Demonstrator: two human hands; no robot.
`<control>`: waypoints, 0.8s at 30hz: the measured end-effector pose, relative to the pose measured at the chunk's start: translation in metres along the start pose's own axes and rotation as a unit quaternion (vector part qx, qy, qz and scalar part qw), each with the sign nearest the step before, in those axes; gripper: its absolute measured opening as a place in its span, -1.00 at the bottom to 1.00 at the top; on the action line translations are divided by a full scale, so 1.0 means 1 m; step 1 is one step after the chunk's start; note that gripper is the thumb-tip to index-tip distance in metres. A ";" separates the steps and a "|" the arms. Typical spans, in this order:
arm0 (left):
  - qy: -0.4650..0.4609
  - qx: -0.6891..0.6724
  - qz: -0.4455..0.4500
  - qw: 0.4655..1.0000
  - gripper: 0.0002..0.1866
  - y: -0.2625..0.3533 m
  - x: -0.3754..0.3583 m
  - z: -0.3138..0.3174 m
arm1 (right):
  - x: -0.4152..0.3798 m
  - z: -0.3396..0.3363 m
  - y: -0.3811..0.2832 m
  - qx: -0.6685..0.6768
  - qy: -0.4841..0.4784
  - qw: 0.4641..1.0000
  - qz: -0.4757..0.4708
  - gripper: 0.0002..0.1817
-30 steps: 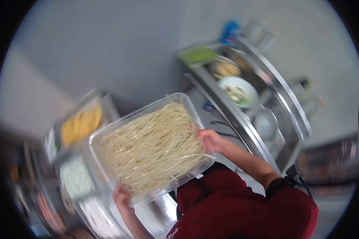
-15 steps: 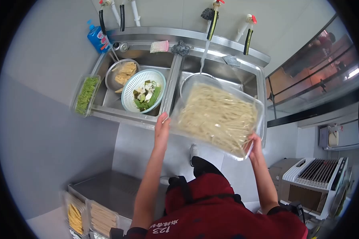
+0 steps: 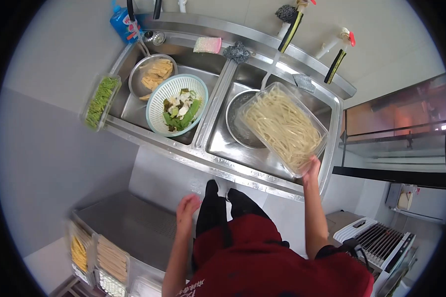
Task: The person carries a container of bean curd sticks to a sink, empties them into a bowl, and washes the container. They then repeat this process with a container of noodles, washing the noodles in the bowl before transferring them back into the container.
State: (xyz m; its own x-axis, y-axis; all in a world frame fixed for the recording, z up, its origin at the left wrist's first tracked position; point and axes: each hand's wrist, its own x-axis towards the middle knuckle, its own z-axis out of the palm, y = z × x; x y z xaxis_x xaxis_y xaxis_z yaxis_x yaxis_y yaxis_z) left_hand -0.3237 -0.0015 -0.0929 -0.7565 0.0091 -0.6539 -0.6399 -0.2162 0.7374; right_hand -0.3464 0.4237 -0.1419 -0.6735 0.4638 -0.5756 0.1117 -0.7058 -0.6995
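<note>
My right hand point(image 3: 311, 171) grips the lower right corner of a clear plastic container of noodles point(image 3: 282, 128). The pale, flat noodles fill the container, which is tilted over the right sink basin. Beneath its left end sits a round metal bowl point(image 3: 235, 119) holding water, with a stream from the tap running down near its back rim. My left hand point(image 3: 187, 205) hangs in front of the sink, away from the container. Its fingers are loosely curled and nothing shows in them.
In the left basin are a strainer basket point(image 3: 153, 116) with vegetable scraps and a metal bowl point(image 3: 134, 81) of tan pieces. A container of chopped greens point(image 3: 101, 101) stands on the sink's left edge. A sponge point(image 3: 207, 45) and scouring pad point(image 3: 236, 52) lie along the back. Behind my left arm is a steel counter point(image 3: 119, 222).
My left hand has left the container and drawn back toward my body. My right hand keeps hold as the noodle container turns and moves farther over the right basin.
</note>
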 end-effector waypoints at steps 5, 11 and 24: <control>-0.146 -0.028 0.006 0.989 -0.63 0.025 0.116 0.081 | -0.052 -0.018 -0.003 0.176 -0.050 0.981 -0.063 -0.72; -0.060 0.074 -0.130 0.987 -0.28 -0.021 0.253 0.179 | -0.166 -0.010 -0.043 0.157 0.106 0.969 -0.159 -0.91; -0.029 0.412 0.353 0.840 -0.88 0.028 0.266 0.276 | -0.220 -0.085 -0.016 0.275 0.131 0.930 -0.206 -0.37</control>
State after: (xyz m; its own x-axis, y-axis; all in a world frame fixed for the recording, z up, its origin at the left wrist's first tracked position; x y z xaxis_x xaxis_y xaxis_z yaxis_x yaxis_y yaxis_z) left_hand -0.5795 0.2641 -0.1997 -0.9764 0.2157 -0.0130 0.1128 0.5602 0.8207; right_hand -0.1377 0.3779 -0.0400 -0.3669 0.8192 -0.4408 -0.5551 -0.5731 -0.6029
